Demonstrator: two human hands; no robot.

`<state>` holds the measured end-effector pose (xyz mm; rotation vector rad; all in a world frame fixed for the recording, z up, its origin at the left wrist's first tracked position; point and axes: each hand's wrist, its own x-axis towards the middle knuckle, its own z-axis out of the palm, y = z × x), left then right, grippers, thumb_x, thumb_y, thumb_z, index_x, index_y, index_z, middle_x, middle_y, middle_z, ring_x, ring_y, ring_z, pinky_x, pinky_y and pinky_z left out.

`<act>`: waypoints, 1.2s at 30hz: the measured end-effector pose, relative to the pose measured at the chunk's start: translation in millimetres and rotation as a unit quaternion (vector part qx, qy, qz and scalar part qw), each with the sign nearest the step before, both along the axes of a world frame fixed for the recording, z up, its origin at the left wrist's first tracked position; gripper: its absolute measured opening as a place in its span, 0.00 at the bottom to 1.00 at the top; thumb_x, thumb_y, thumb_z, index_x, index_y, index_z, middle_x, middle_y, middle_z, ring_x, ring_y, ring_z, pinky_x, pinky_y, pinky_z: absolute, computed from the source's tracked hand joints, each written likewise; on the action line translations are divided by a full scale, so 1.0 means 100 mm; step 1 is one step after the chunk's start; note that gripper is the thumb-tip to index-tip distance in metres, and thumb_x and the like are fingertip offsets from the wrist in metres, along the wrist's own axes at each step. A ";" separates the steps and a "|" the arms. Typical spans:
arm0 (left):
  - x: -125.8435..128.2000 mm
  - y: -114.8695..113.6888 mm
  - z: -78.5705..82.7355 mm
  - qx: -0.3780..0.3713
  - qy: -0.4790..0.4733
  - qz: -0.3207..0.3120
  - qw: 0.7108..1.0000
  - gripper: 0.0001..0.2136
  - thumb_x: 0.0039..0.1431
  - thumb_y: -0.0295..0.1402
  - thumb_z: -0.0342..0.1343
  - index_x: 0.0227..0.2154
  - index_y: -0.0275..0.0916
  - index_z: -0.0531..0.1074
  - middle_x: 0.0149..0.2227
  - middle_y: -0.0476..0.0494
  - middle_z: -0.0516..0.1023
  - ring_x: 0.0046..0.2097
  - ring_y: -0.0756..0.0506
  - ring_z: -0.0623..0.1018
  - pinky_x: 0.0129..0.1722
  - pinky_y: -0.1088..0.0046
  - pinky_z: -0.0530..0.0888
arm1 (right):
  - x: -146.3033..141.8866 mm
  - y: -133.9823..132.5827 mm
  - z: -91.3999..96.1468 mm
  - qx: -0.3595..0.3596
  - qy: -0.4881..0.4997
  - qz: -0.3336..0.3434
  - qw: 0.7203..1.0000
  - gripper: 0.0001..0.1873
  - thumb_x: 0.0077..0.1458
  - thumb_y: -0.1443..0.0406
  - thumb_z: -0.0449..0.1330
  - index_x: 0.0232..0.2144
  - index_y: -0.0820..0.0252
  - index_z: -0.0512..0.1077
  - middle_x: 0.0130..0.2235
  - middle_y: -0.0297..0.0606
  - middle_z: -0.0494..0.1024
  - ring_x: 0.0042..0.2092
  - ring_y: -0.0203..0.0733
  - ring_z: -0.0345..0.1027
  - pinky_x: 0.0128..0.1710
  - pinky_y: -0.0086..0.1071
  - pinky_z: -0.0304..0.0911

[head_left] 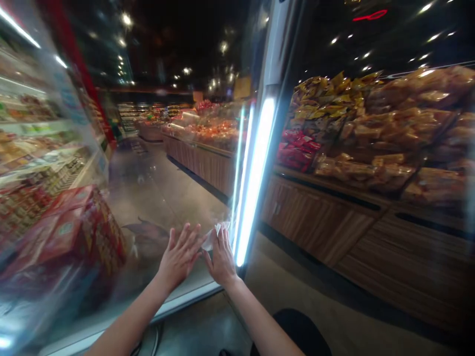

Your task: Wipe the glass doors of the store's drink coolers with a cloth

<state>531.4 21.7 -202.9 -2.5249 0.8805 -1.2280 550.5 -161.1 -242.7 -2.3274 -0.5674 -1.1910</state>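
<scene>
A glass door (174, 202) with a bright light strip (256, 183) along its right edge stands in front of me. My right hand (222, 262) presses a crumpled white tissue (210, 241) to the glass near the lower end of that strip. The fingers point upward, and part of the tissue sticks out above and to the left of them. Just to the left, my left hand (179, 259) is open with its fingers spread, at or close to the glass. Nothing shows in it, and whether the palm touches the pane I cannot tell.
Through or mirrored in the glass are blurred shelves (40, 158), red boxes (70, 232) and an aisle floor (141, 168). On the right, a wooden display counter (315, 212) bears piles of bagged goods (393, 123). The door's pale bottom frame (193, 295) runs below my hands.
</scene>
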 end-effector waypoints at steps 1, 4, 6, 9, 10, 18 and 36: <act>0.00 0.00 0.03 0.007 0.001 -0.002 1.000 0.32 0.66 0.46 0.55 0.70 0.51 0.55 0.74 0.48 0.53 0.76 0.38 0.40 0.74 0.48 0.34 | 0.03 -0.04 0.09 0.002 0.000 0.002 1.000 0.44 0.69 0.59 0.49 0.74 0.62 0.27 0.76 0.50 0.32 0.76 0.62 0.31 0.65 0.63 0.60; 0.01 0.05 0.16 0.025 0.001 -0.003 1.000 0.31 0.66 0.43 0.55 0.70 0.50 0.56 0.73 0.48 0.53 0.76 0.39 0.40 0.74 0.48 0.35 | 0.16 -0.18 0.44 0.014 0.005 0.003 1.000 0.44 0.69 0.60 0.49 0.74 0.63 0.26 0.76 0.50 0.29 0.76 0.62 0.26 0.70 0.65 0.49; 0.02 0.14 0.31 0.030 -0.005 0.001 1.000 0.31 0.66 0.41 0.56 0.70 0.50 0.56 0.73 0.48 0.53 0.76 0.39 0.41 0.74 0.47 0.35 | 0.19 -0.23 0.53 0.007 0.012 0.006 1.000 0.45 0.69 0.59 0.49 0.74 0.63 0.25 0.76 0.51 0.26 0.76 0.63 0.23 0.71 0.66 0.46; 0.00 0.36 0.58 0.035 -0.027 0.018 0.999 0.32 0.66 0.41 0.56 0.70 0.51 0.54 0.74 0.46 0.53 0.76 0.39 0.41 0.74 0.45 0.36 | 0.10 -0.23 0.36 -0.030 0.012 0.029 0.999 0.47 0.68 0.57 0.51 0.74 0.63 0.26 0.76 0.52 0.30 0.76 0.63 0.27 0.69 0.64 0.53; -0.02 0.44 0.68 0.038 -0.035 0.025 0.998 0.33 0.66 0.41 0.56 0.71 0.52 0.53 0.74 0.46 0.53 0.76 0.39 0.41 0.74 0.45 0.36 | 0.08 -0.21 0.31 -0.042 0.006 0.039 0.998 0.47 0.68 0.56 0.52 0.74 0.63 0.27 0.76 0.52 0.32 0.76 0.63 0.29 0.68 0.63 0.56; -0.11 0.93 1.44 0.020 -0.066 0.064 0.996 0.35 0.65 0.44 0.56 0.71 0.57 0.48 0.75 0.47 0.50 0.76 0.38 0.43 0.74 0.44 0.36 | 0.35 0.15 1.48 -0.048 -0.090 0.052 0.993 0.50 0.68 0.49 0.51 0.74 0.71 0.30 0.76 0.56 0.32 0.76 0.63 0.24 0.72 0.65 0.39; -0.29 1.91 2.47 -0.042 -0.153 0.108 0.981 0.33 0.65 0.51 0.55 0.70 0.59 0.52 0.75 0.49 0.48 0.76 0.36 0.46 0.73 0.41 0.41 | 0.50 0.61 3.03 -0.394 -0.239 0.239 0.855 0.51 0.60 0.38 0.58 0.70 0.68 0.56 0.74 0.49 0.51 0.76 0.50 0.35 0.75 0.49 0.43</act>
